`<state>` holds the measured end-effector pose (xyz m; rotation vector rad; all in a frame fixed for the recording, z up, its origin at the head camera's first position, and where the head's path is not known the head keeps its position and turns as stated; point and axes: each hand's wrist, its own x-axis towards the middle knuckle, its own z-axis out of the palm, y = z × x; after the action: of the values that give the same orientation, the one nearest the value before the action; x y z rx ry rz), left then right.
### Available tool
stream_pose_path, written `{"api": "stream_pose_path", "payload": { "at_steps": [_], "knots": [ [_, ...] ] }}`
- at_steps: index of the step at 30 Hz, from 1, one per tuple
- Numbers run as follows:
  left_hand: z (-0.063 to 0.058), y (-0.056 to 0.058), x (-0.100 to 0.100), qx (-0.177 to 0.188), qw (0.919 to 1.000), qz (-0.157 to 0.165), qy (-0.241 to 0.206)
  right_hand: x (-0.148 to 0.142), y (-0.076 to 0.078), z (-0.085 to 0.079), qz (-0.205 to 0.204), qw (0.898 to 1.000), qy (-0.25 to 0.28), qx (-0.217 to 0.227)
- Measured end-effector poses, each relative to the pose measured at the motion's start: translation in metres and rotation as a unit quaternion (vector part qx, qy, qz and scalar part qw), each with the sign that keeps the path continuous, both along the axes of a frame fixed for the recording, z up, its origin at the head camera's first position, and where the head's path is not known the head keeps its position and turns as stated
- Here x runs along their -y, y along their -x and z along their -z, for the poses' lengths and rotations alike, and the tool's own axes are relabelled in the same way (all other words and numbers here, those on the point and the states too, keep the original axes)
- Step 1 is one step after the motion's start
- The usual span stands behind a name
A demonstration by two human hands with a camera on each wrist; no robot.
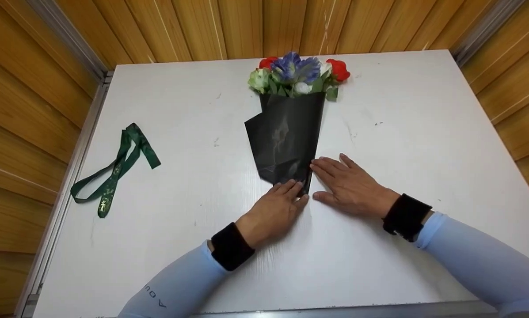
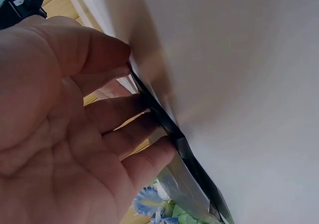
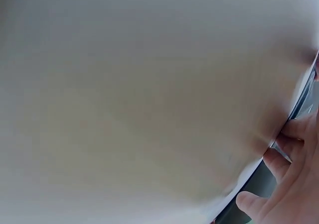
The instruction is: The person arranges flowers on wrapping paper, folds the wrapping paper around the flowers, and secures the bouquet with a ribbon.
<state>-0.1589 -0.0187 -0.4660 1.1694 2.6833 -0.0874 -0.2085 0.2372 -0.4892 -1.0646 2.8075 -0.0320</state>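
Observation:
A bouquet wrapped in black paper lies on the white table, flower heads toward the far edge. Its blooms show a large blue-purple flower, red ones at both sides, and white and pale green ones. My left hand rests on the narrow lower end of the wrap, fingertips pressing it down. In the left wrist view, those fingers lie extended against the black paper edge. My right hand lies flat and spread on the right, fingertips touching the wrap's right edge. The flower stems are hidden inside the paper.
A dark green ribbon with gold print lies loosely looped on the left of the table. Wood-look panels stand behind and at both sides. A metal rail runs along the left edge.

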Motion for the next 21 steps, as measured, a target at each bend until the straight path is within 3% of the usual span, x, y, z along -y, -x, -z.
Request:
{"api": "stream_pose_path", "payload": {
  "at_steps": [10,21],
  "knots": [
    [-0.002,-0.001,-0.002,-0.002,1.0000,-0.002,-0.005,-0.002,0.021,-0.003,0.032,0.999,-0.005,0.043],
    [-0.005,-0.004,-0.005,-0.006,1.0000,0.001,0.004,-0.010,0.043,-0.006,0.052,0.998,0.000,0.040]
  ]
}}
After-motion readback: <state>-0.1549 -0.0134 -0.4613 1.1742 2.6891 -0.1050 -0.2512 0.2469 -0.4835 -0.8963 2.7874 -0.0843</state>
